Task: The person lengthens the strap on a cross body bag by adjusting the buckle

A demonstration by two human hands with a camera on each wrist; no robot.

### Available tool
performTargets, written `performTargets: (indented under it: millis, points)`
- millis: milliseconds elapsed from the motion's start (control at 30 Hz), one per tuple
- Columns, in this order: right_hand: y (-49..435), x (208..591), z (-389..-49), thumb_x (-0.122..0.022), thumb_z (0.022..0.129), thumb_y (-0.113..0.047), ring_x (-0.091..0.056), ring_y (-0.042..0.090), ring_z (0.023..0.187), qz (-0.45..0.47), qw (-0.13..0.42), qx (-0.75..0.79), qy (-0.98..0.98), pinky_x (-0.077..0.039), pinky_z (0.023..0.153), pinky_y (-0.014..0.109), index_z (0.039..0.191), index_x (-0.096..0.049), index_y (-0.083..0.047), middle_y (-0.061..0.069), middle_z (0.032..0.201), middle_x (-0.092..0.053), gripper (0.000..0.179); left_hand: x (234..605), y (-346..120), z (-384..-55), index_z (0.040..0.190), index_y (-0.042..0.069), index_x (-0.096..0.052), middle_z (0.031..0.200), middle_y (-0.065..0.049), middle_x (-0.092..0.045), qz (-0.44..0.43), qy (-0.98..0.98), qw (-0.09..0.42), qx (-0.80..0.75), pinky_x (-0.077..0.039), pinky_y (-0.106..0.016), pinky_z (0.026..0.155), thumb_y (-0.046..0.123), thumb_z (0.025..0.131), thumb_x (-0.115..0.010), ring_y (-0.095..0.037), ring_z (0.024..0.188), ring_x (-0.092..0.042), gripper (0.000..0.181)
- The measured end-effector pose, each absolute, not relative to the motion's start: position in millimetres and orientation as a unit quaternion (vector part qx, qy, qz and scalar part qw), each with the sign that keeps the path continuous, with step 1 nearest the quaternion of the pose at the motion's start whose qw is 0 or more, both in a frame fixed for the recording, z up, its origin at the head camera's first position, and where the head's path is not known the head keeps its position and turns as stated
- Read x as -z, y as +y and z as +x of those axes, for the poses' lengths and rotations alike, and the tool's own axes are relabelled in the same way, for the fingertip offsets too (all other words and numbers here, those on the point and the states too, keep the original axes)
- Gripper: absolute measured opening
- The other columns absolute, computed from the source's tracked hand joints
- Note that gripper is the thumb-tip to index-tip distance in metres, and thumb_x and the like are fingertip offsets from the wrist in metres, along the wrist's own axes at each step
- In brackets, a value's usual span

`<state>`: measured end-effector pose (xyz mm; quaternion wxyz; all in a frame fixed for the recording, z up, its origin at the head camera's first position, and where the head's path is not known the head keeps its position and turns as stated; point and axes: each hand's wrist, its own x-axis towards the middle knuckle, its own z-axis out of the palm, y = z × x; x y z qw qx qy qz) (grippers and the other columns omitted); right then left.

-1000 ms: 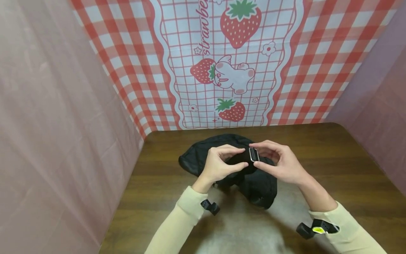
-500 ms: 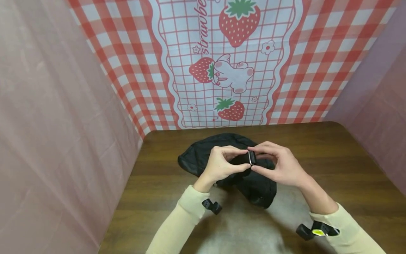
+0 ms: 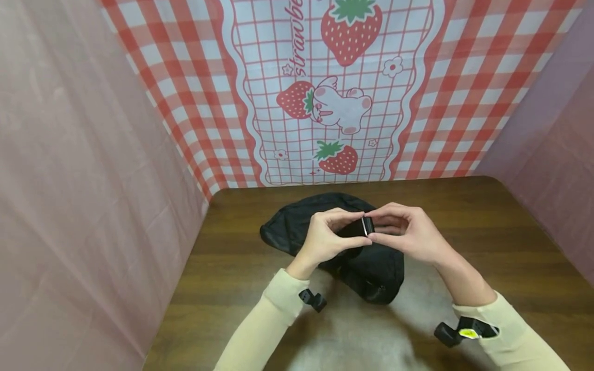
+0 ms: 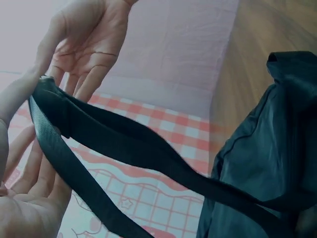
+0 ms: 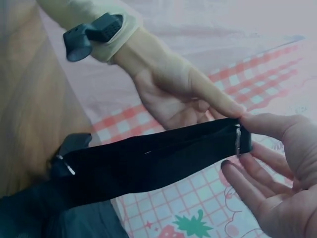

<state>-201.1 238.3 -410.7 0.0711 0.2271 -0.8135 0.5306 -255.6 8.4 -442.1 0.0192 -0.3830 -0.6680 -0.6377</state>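
Note:
A black fabric bag (image 3: pixel 378 268) lies on the table under both hands. Its black webbing strap (image 5: pixel 148 163) is raised off the bag and doubles back at a metal slider buckle (image 3: pixel 365 226), seen nearly edge-on. My left hand (image 3: pixel 322 238) pinches the strap by its edges beside the buckle, thumb below and fingers above. From the other side, my right hand (image 3: pixel 415 234) pinches the buckle end between thumb and fingertips. The fingertips of both hands meet there. In the right wrist view, a second metal fitting (image 5: pixel 67 165) shows lower on the strap, near the bag.
The wooden table (image 3: pixel 468 226) extends around the bag. A red-and-white checked strawberry cloth (image 3: pixel 260 103) hangs behind it, with pale pink curtains (image 3: pixel 93 180) at the sides. Small wrist cameras (image 3: pixel 313 300) sit on both cuffs.
My left hand has shifted right along the strap to the buckle, and the right fingertips have moved slightly left. The buckle has turned from showing its face to nearly edge-on.

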Motion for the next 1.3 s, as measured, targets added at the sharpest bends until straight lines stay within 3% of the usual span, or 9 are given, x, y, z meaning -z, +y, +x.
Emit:
performTargets:
  millis: [167,400,600,800,933,1067,1167,1300]
  points:
    - [239.2,409.7,-201.9,-0.081,0.093,-0.004,-0.077,0.007,0.099,0.199,0.039,-0.55,-0.81,-0.065,0.082,0.024,0.128,-0.074,0.001,0.001,0.112,-0.076,0.037,445.6,11.2,-258.9,0.12,-0.002,-0.08,0.112,-0.02,-0.078,-0.377,-0.662,0.021,0.648,-0.064,-0.042,0.097,-0.003,0.076,-0.093,-0.03,0.105,-0.077,0.046]
    - [236.8,413.0,-202.7,-0.079,0.093,0.001,-0.079,0.008,0.098,0.167,0.022,-0.618,-0.768,-0.065,0.083,0.024,0.131,-0.071,0.009,-0.012,0.112,-0.077,0.039,447.0,14.2,-260.8,0.12,-0.009,-0.077,0.115,-0.028,-0.075,-0.378,-0.63,0.01,0.678,-0.061,-0.044,0.104,-0.01,0.079,-0.088,-0.029,0.11,-0.076,0.042]
    - [235.9,411.2,-200.5,-0.08,0.091,0.004,-0.079,0.007,0.097,0.172,0.077,-0.614,-0.766,-0.066,0.082,0.024,0.127,-0.072,0.007,-0.01,0.114,-0.077,0.037,447.2,13.9,-262.6,0.12,-0.009,-0.077,0.115,-0.029,-0.075,-0.376,-0.625,0.024,0.683,-0.061,-0.036,0.104,-0.01,0.08,-0.086,-0.014,0.111,-0.075,0.041]
    - [239.9,415.0,-198.1,-0.074,0.092,0.012,-0.075,0.004,0.101,0.189,0.14,-0.621,-0.748,-0.062,0.087,0.017,0.125,-0.069,0.01,-0.01,0.115,-0.077,0.033,447.7,10.3,-264.7,0.117,-0.01,-0.077,0.113,-0.028,-0.076,-0.386,-0.623,0.054,0.678,-0.062,-0.039,0.102,-0.011,0.076,-0.088,-0.019,0.108,-0.076,0.042]
    - [241.0,416.8,-199.2,-0.07,0.093,0.015,-0.071,0.003,0.112,0.227,0.14,-0.598,-0.756,-0.059,0.095,0.016,0.132,-0.062,0.012,-0.009,0.123,-0.073,0.04,445.9,7.1,-265.9,0.116,-0.012,-0.077,0.111,-0.029,-0.076,-0.398,-0.619,0.054,0.675,-0.063,-0.038,0.1,-0.014,0.073,-0.088,-0.021,0.107,-0.076,0.044]
    - [237.7,415.4,-202.3,-0.081,0.087,0.01,-0.07,0.004,0.109,0.252,0.15,-0.528,-0.797,-0.058,0.094,0.014,0.135,-0.066,0.001,-0.008,0.125,-0.071,0.051,443.1,6.0,-265.9,0.115,-0.011,-0.077,0.109,-0.028,-0.076,-0.413,-0.627,0.058,0.658,-0.064,-0.037,0.097,-0.013,0.072,-0.088,-0.022,0.105,-0.076,0.044]
    - [234.8,412.4,-204.1,-0.09,0.08,0.004,-0.07,0.005,0.098,0.256,0.178,-0.477,-0.822,-0.058,0.091,0.013,0.128,-0.075,-0.008,-0.005,0.117,-0.073,0.052,442.1,6.6,-265.3,0.114,-0.01,-0.078,0.108,-0.026,-0.078,-0.421,-0.637,0.063,0.642,-0.064,-0.036,0.096,-0.011,0.072,-0.089,-0.022,0.104,-0.076,0.043]
    - [234.6,408.5,-202.8,-0.093,0.075,0.005,-0.07,0.006,0.093,0.259,0.193,-0.46,-0.827,-0.059,0.089,0.013,0.12,-0.078,-0.011,-0.003,0.11,-0.072,0.05,442.4,7.0,-264.2,0.115,-0.008,-0.079,0.107,-0.024,-0.078,-0.424,-0.646,0.064,0.631,-0.064,-0.035,0.096,-0.007,0.074,-0.09,-0.021,0.104,-0.076,0.042]
